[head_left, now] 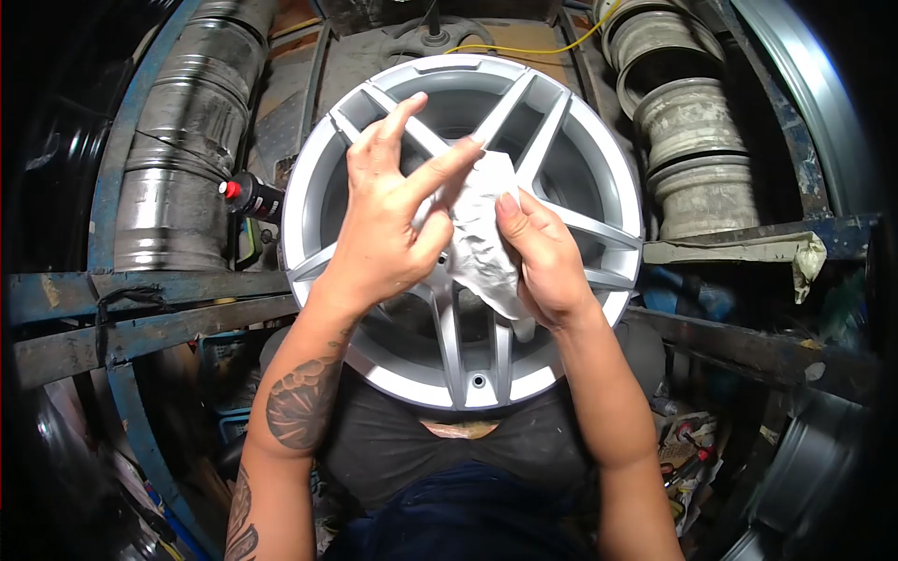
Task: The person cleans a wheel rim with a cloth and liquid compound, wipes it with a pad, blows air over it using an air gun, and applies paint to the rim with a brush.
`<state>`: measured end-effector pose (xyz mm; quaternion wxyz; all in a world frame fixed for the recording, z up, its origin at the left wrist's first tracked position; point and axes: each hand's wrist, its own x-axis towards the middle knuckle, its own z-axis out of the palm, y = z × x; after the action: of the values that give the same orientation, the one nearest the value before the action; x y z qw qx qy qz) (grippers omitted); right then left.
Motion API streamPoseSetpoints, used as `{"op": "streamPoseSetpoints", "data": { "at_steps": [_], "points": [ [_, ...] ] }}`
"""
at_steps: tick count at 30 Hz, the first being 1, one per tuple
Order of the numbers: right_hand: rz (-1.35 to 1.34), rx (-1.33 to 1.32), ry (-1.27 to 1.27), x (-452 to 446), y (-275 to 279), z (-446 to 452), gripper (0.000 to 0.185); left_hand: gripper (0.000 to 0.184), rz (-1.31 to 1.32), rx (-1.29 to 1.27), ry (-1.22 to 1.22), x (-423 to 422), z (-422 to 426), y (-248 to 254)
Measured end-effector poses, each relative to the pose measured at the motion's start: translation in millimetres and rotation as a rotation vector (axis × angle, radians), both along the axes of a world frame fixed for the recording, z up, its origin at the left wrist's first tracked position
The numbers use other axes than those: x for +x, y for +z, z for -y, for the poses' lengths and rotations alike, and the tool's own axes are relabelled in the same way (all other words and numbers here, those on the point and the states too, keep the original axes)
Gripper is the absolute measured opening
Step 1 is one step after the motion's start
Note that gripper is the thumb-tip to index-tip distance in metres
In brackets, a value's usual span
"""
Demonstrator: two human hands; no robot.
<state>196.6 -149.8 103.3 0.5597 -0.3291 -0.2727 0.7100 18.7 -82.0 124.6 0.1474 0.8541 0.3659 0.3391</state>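
Two bare hands, a left hand and a right hand, meet around one white sheet at the centre of the frame, above one silver wheel with paired spokes. The right hand grasps the sheet, its thumb flat on the near face and its fingers curled behind the lower right edge. The left hand's fingers are loosely spread; its index tip lies at the sheet's top edge and its thumb beside the left edge, though contact cannot be told. Creased along its face, the sheet has its long axis nearly upright, the lower end slanting slightly to the right. One black bottle with a red cap lies left of the wheel; one yellow cord crosses the top. Several stacked rims fill the upper right.
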Motion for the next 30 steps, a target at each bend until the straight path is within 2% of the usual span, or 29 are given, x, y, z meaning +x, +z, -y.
{"op": "streamPoseSetpoints", "data": {
  "at_steps": [1,2,5,6,7,9,13,17,22,25,30],
  "points": [
    [0.039,0.004,0.010,-0.2,-0.8,0.3,0.043,0.058,-0.018,0.026,0.000,-1.2,0.4,-2.1],
    [0.039,0.006,0.012,-1.1,0.0,0.6,0.043,0.059,0.010,-0.051,-0.033,-3.5,-2.0,-4.4],
    [0.023,0.016,0.033,2.7,-6.3,1.4,0.044,0.061,0.259,-0.422,-0.272,-17.5,-13.5,-4.2],
    [-0.069,0.003,0.021,2.4,-5.0,0.7,0.045,0.063,0.328,-0.471,-0.266,-19.7,-15.9,-4.0],
    [-0.102,-0.006,0.008,2.7,-2.9,0.4,0.045,0.061,0.320,-0.400,-0.222,-21.3,-17.6,-1.9],
    [-0.167,-0.024,-0.017,2.9,0.3,0.4,0.046,0.055,0.068,-0.144,-0.062,-19.5,-12.6,-1.4],
    [-0.253,-0.018,-0.065,7.7,-4.9,-1.3,0.047,0.050,-0.221,0.083,0.065,-0.4,5.6,-12.6],
    [-0.346,-0.023,-0.087,14.2,-6.6,-0.6,0.043,0.061,-0.223,0.035,0.041,9.1,16.8,-21.1],
    [-0.443,0.007,-0.049,14.1,-13.2,-0.2,0.049,0.072,-0.178,-0.083,0.078,9.1,11.9,-30.9],
    [-0.487,0.041,-0.057,13.7,-13.4,-0.3,0.049,0.074,0.008,-0.201,0.018,16.1,19.6,-30.4],
    [-0.410,0.091,-0.090,13.6,-13.1,-0.6,0.048,0.061,0.183,-0.307,-0.009,15.6,20.5,-24.7]
  ]
}}
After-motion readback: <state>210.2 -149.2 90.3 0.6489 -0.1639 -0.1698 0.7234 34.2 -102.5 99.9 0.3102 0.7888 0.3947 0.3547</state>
